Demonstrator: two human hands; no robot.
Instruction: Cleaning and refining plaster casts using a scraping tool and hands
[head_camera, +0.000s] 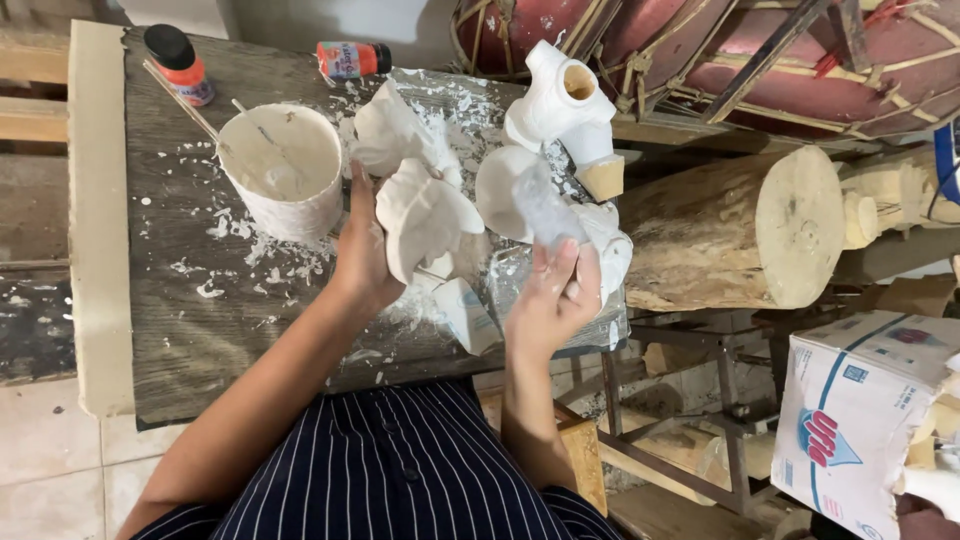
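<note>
My left hand (362, 250) grips a white plaster cast piece (425, 218) and holds it up over the wooden table (190, 320). My right hand (556, 293) is closed on a crumpled clear plastic sheet (545, 208) beside another white plaster piece (503, 190). A white bucket of plaster slurry (283, 170) with a stick in it stands just left of my left hand. A larger white plaster figure part (560, 100) lies at the far side of the table.
Two small paint bottles (178, 62) (352, 58) stand at the table's far edge. White plaster flakes litter the tabletop. A wooden log (740, 230) lies to the right, a cardboard box (860, 420) sits at lower right, and red drums (720, 50) are behind.
</note>
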